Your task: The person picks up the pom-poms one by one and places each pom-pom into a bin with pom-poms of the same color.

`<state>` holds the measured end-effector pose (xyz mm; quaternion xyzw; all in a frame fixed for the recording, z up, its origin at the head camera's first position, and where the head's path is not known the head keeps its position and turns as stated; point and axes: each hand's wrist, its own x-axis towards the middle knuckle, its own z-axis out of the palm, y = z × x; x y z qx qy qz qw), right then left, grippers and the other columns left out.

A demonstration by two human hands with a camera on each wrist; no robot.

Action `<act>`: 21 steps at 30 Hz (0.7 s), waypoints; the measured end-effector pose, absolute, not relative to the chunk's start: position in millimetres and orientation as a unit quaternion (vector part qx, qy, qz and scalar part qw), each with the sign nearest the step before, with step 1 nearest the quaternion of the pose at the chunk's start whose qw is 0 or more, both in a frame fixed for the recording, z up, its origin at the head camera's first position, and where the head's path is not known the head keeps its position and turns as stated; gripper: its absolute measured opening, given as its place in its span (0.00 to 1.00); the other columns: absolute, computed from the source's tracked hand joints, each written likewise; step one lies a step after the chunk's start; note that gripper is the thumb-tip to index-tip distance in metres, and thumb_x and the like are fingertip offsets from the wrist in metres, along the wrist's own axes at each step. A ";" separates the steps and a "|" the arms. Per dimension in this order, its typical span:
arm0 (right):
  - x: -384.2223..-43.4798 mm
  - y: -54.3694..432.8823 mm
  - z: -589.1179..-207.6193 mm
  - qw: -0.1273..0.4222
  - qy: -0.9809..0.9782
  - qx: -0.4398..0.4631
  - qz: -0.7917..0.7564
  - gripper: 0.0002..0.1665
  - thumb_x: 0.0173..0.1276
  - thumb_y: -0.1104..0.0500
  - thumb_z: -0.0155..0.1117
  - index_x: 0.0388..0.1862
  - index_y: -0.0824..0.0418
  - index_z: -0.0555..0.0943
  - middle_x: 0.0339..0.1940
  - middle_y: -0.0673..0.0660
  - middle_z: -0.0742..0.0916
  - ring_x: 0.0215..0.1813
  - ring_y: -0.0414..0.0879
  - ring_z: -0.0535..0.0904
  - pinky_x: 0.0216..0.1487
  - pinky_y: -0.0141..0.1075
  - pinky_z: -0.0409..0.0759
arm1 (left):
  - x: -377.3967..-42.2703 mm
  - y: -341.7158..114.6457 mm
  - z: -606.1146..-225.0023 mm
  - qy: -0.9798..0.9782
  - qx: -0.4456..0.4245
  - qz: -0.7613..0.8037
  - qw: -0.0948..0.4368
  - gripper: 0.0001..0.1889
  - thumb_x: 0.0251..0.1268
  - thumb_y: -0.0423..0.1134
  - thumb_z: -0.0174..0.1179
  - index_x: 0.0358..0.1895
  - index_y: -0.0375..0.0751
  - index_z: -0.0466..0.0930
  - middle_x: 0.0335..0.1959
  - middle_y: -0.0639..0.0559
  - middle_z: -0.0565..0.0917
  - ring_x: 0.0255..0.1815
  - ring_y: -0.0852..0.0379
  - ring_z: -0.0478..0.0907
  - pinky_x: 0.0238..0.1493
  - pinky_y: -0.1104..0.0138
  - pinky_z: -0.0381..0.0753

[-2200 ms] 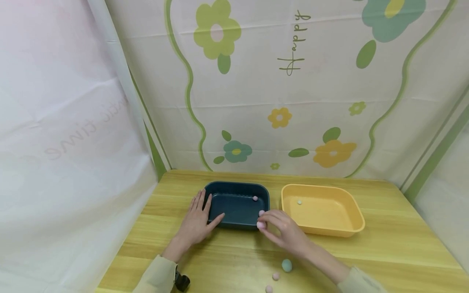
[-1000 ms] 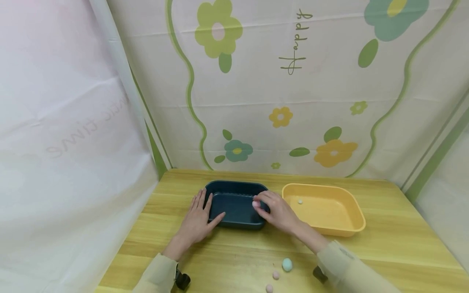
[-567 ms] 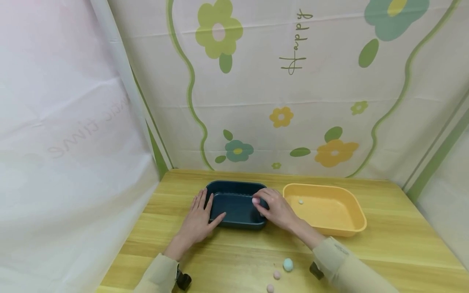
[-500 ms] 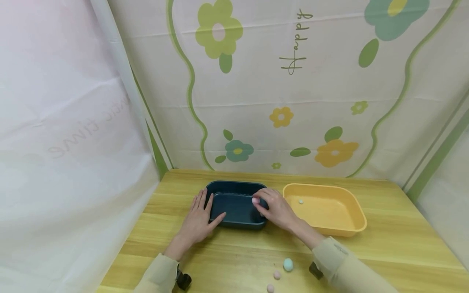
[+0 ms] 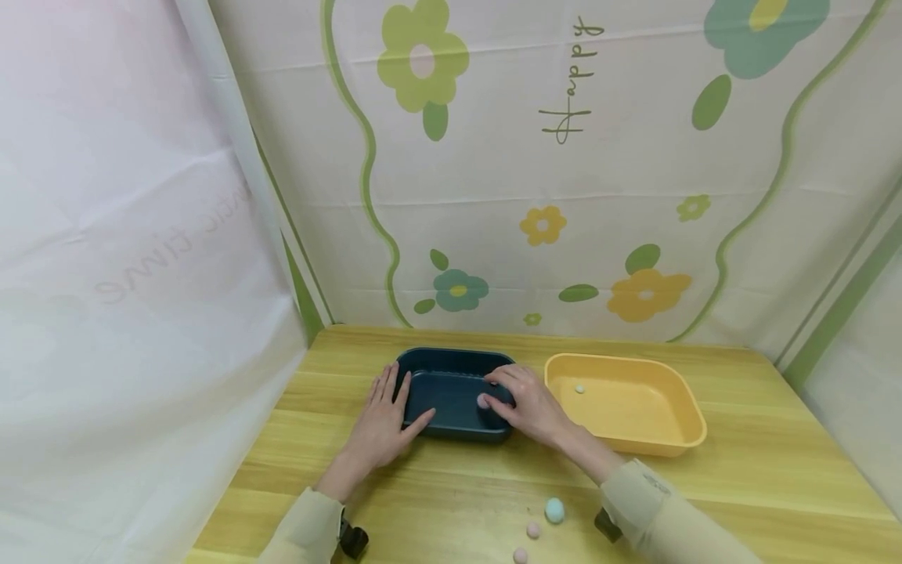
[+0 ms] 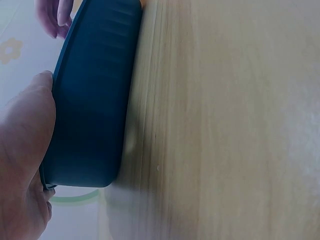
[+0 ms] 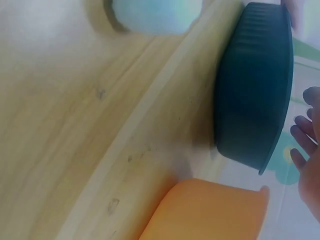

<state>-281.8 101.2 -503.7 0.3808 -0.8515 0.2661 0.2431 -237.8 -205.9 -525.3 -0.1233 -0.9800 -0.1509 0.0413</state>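
In the head view my left hand (image 5: 380,423) rests with straight, spread fingers on the left end of the dark blue tray (image 5: 451,356). The left wrist view has that thumb lying along the tray's rim. My right hand (image 5: 528,403) is over the tray's right end, thumb and fingers apart. A small pink ball (image 5: 482,401) is inside the tray, right at the thumb tip and no longer between the fingers. The right wrist view shows loosely bent fingers (image 7: 305,132) above the rim, gripping nothing. My right hand hides part of the tray's right side.
A yellow tray (image 5: 627,448) with a small pale ball (image 5: 579,389) in it stands just right of the blue one. On the wooden table (image 5: 423,509) nearer me lie a light blue ball (image 5: 554,511) and two pink balls (image 5: 533,530). A printed cloth (image 5: 493,157) hangs behind.
My right hand went from the tray's front right corner to over its inside, carrying a pink ball, then let it drop there as the fingers parted. My left hand has kept its place.
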 end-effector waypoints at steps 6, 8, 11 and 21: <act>-269.2 101.5 -499.7 0.253 -0.838 0.405 0.263 0.22 0.62 0.61 0.86 0.54 0.60 0.91 0.53 0.57 0.93 0.56 0.53 0.89 0.58 0.51 0.91 | -238.5 -205.9 -525.6 -0.980 -0.124 -0.149 0.044 0.50 0.82 0.71 0.52 0.90 0.36 0.53 0.93 0.32 0.43 0.95 0.34 0.42 0.93 0.40 0.49; -264.0 102.3 -498.2 0.257 -0.832 0.416 0.263 0.23 0.61 0.61 0.87 0.55 0.60 0.91 0.54 0.58 0.93 0.58 0.55 0.90 0.59 0.52 0.91 | -238.6 -206.0 -525.9 -0.980 -0.124 -0.148 0.043 0.50 0.82 0.71 0.51 0.90 0.36 0.53 0.93 0.32 0.44 0.95 0.34 0.42 0.93 0.41 0.49; -255.4 105.4 -496.6 0.256 -0.824 0.429 0.267 0.27 0.59 0.60 0.88 0.58 0.60 0.90 0.57 0.58 0.93 0.62 0.56 0.89 0.61 0.54 0.91 | -238.6 -205.6 -525.1 -0.981 -0.122 -0.148 0.041 0.50 0.82 0.70 0.52 0.90 0.36 0.53 0.93 0.32 0.43 0.95 0.34 0.42 0.94 0.41 0.49; -217.4 122.0 -497.2 0.233 -0.814 0.462 0.265 0.34 0.70 0.53 0.82 0.73 0.57 0.84 0.73 0.59 0.86 0.72 0.57 0.83 0.64 0.57 0.89 | -238.0 -204.5 -524.4 -0.981 -0.123 -0.145 0.042 0.50 0.82 0.70 0.52 0.90 0.35 0.53 0.93 0.32 0.44 0.95 0.33 0.42 0.93 0.40 0.49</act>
